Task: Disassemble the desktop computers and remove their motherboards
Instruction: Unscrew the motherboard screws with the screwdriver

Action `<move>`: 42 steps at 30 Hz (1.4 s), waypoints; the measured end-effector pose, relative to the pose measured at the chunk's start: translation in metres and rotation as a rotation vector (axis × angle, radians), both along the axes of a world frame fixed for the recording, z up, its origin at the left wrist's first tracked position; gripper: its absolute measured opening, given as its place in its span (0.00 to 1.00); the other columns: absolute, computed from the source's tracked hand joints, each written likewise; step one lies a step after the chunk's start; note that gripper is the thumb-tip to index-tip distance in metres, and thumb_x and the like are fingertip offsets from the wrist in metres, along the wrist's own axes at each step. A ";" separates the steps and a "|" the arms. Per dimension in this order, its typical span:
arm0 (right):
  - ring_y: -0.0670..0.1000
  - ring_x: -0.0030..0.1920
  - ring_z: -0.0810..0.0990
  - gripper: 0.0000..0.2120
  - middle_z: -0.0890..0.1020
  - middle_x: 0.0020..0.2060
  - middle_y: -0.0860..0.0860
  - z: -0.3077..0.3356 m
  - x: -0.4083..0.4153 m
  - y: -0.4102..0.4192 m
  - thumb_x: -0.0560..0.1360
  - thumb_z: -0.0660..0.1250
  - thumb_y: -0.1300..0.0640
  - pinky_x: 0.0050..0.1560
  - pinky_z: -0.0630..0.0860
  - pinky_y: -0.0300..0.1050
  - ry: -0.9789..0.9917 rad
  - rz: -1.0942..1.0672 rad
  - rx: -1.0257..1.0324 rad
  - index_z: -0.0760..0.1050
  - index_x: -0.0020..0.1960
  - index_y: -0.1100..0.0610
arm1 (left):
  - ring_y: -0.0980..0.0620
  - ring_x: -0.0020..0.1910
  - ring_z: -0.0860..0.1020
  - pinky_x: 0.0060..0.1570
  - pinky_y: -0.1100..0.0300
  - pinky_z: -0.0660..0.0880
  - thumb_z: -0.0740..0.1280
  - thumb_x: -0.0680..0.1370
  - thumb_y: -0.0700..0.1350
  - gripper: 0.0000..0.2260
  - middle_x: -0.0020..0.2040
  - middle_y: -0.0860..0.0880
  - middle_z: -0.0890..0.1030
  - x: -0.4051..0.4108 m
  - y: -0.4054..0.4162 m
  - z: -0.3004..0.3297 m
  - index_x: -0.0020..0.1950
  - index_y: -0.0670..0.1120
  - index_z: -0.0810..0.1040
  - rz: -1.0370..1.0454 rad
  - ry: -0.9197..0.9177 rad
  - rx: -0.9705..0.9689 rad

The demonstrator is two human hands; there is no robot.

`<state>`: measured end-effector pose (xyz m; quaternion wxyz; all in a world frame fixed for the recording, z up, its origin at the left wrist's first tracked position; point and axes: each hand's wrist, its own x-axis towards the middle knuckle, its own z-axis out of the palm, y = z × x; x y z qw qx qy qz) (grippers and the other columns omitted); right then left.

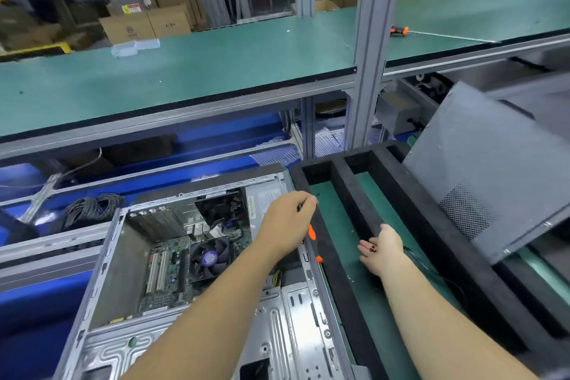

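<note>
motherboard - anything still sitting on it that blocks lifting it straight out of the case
Yes. The black cooler fan sits on the motherboard, and the case's metal frame surrounds it. Neither the left hand nor the right hand touches it.

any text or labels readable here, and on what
None can be read.
Silver label on the power supply: print too small.
Round sticker on the CPU fan: blurred.
Yellow and red warning label on a cardboard box: blurred.
Round logo on another cardboard box: illegible.
</note>
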<state>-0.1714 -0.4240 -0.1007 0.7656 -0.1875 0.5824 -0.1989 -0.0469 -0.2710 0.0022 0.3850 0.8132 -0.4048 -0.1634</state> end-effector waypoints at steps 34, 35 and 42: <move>0.56 0.76 0.56 0.25 0.62 0.76 0.55 0.081 0.095 0.099 0.80 0.64 0.52 0.72 0.63 0.53 0.577 1.036 -1.698 0.65 0.76 0.52 | 0.41 0.66 0.70 0.61 0.46 0.69 0.62 0.78 0.53 0.22 0.68 0.44 0.73 0.103 0.237 -0.026 0.71 0.48 0.71 0.547 -0.677 0.581; 0.56 0.77 0.54 0.27 0.59 0.78 0.55 0.082 0.101 0.093 0.81 0.63 0.50 0.74 0.61 0.53 0.590 1.052 -1.704 0.61 0.78 0.52 | 0.39 0.69 0.67 0.62 0.44 0.69 0.59 0.80 0.55 0.27 0.74 0.42 0.67 0.105 0.239 -0.026 0.78 0.48 0.62 0.600 -0.590 0.631; 0.56 0.74 0.64 0.24 0.69 0.73 0.54 0.086 0.156 0.068 0.83 0.52 0.44 0.75 0.57 0.61 0.825 1.360 -1.727 0.65 0.75 0.54 | 0.39 0.60 0.77 0.45 0.51 0.74 0.57 0.83 0.44 0.33 0.73 0.39 0.66 0.130 0.230 -0.035 0.81 0.38 0.40 0.640 -0.395 0.671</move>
